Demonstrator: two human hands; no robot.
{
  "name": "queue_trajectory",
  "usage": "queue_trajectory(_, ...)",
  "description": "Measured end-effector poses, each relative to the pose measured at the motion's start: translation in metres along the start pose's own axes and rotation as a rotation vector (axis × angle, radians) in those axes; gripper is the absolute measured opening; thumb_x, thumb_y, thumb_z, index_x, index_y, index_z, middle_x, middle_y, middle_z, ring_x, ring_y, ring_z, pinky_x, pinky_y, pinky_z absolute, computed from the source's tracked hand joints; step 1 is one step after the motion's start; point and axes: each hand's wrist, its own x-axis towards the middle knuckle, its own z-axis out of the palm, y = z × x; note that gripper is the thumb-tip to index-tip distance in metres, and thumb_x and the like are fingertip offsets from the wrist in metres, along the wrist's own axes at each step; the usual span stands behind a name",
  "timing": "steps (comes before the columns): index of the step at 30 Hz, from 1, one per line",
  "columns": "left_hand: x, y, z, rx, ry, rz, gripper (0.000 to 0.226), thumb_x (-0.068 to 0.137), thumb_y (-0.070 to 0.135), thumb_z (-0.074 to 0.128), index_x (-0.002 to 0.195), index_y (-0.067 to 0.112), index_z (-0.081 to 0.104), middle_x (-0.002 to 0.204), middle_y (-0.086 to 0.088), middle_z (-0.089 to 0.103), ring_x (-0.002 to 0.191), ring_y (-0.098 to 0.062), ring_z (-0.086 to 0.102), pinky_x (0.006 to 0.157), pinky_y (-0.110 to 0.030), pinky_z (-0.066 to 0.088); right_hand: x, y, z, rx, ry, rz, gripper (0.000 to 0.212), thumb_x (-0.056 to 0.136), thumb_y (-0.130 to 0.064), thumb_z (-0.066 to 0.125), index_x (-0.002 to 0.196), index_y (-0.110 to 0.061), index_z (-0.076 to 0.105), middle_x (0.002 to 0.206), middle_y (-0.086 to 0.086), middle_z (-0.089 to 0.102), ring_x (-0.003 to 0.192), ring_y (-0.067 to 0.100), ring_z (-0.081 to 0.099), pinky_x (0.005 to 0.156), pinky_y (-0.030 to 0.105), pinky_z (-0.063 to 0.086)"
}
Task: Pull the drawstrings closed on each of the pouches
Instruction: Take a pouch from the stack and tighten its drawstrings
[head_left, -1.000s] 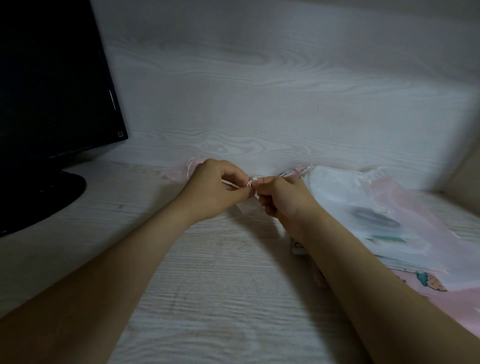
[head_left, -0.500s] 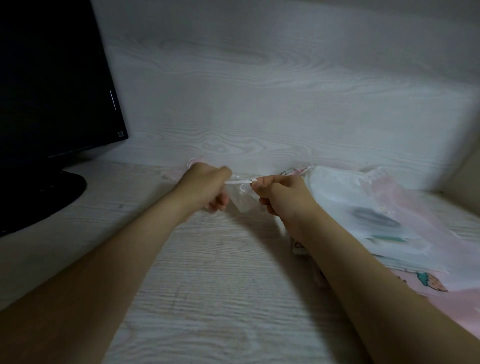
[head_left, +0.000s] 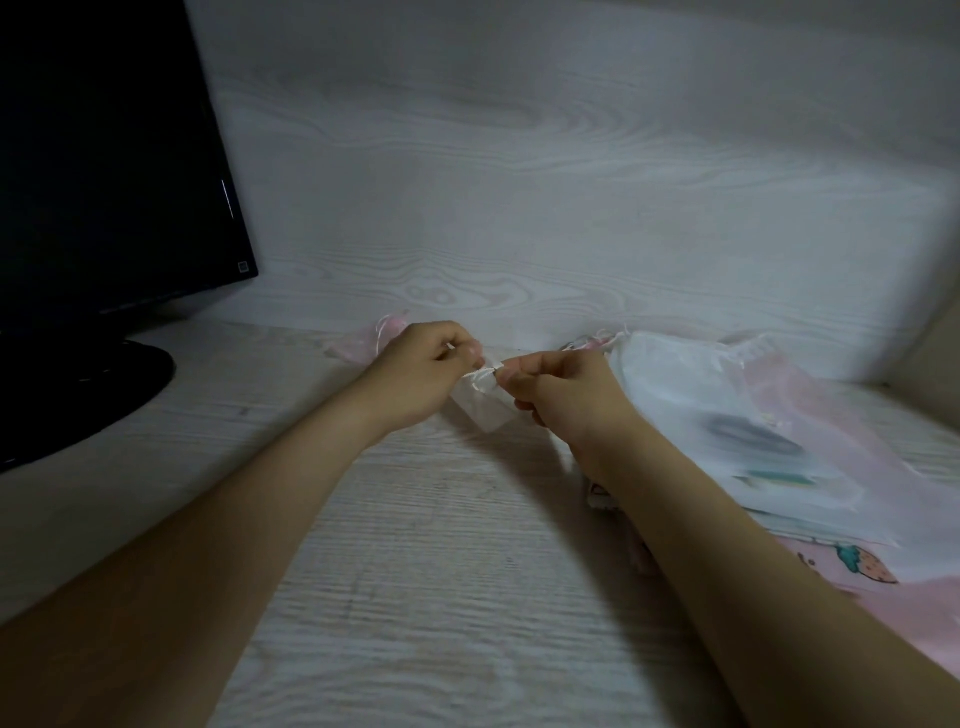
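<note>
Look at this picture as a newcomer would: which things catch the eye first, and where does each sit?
First come the two hands at the centre: the left hand and right hand pinch the drawstring of a small white pouch over the desk. Next, the dark monitor fills the upper left, and a heap of sheer white and pink pouches lies at the right.

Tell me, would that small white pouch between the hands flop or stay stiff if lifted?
Probably floppy: the small white pouch hangs limp from the drawstring that the left hand and right hand pinch. Likely light too: its fabric looks thin and sheer.
</note>
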Motion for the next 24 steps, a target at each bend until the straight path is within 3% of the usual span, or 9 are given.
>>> queue_trajectory(2, 0.001, -0.001, 0.000, 0.067, 0.074, 0.012, 0.022, 0.108, 0.027, 0.057, 0.098, 0.016, 0.073, 0.098, 0.003, 0.078, 0.096, -0.015, 0.072, 0.078, -0.030, 0.050, -0.001, -0.001, 0.000, -0.051, -0.002, -0.059, 0.007, 0.091, -0.011, 0.078, 0.092, -0.005, 0.082, 0.070, 0.001, 0.073, 0.057, 0.001, 0.060, 0.057, 0.014, 0.048)
queue_trajectory(4, 0.001, -0.001, 0.000, 0.198, 0.147, 0.036, 0.023, 0.106, 0.031, 0.058, 0.094, 0.017, 0.073, 0.091, 0.002, 0.076, 0.090, -0.022, 0.069, 0.076, -0.034, 0.050, 0.000, -0.001, -0.002, -0.161, 0.012, -0.137, 0.004, 0.089, -0.013, 0.081, 0.091, -0.009, 0.083, 0.074, -0.001, 0.077, 0.062, 0.002, 0.066, 0.063, 0.018, 0.053)
queue_trajectory(7, 0.001, -0.003, -0.003, 0.449, 0.243, 0.077, 0.025, 0.107, 0.036, 0.053, 0.098, 0.022, 0.071, 0.087, 0.009, 0.069, 0.101, -0.021, 0.060, 0.092, -0.039, 0.036, 0.003, 0.000, -0.002, -0.449, 0.064, -0.246, 0.005, 0.088, -0.020, 0.080, 0.089, -0.020, 0.084, 0.069, -0.010, 0.074, 0.060, 0.001, 0.063, 0.062, 0.019, 0.048)
queue_trajectory(11, -0.001, -0.002, -0.004, 0.667, 0.280, 0.128, 0.028, 0.113, 0.039, 0.040, 0.110, 0.025, 0.065, 0.093, 0.009, 0.065, 0.109, -0.022, 0.051, 0.088, -0.040, 0.024, -0.002, -0.004, 0.000, -0.578, 0.129, -0.268, 0.010, 0.091, -0.021, 0.074, 0.089, -0.016, 0.082, 0.074, -0.005, 0.075, 0.069, 0.009, 0.068, 0.065, 0.025, 0.052)
queue_trajectory(18, 0.002, -0.005, -0.009, 0.693, 0.320, 0.104, 0.027, 0.114, 0.039, 0.040, 0.111, 0.026, 0.064, 0.102, 0.007, 0.071, 0.110, -0.022, 0.052, 0.085, -0.039, 0.022, -0.007, -0.012, -0.001, -0.572, 0.151, -0.145, 0.019, 0.086, -0.026, 0.067, 0.081, -0.009, 0.070, 0.074, 0.002, 0.071, 0.075, 0.014, 0.064, 0.066, 0.030, 0.049)
queue_trajectory(24, 0.004, -0.006, -0.008, 0.510, 0.388, 0.071, 0.031, 0.115, 0.034, 0.036, 0.105, 0.023, 0.063, 0.107, 0.007, 0.073, 0.109, -0.026, 0.061, 0.089, -0.039, 0.025, -0.007, -0.015, 0.001, -0.447, 0.177, -0.073, 0.026, 0.089, -0.030, 0.065, 0.078, -0.007, 0.063, 0.070, 0.002, 0.065, 0.072, 0.016, 0.062, 0.065, 0.030, 0.048)
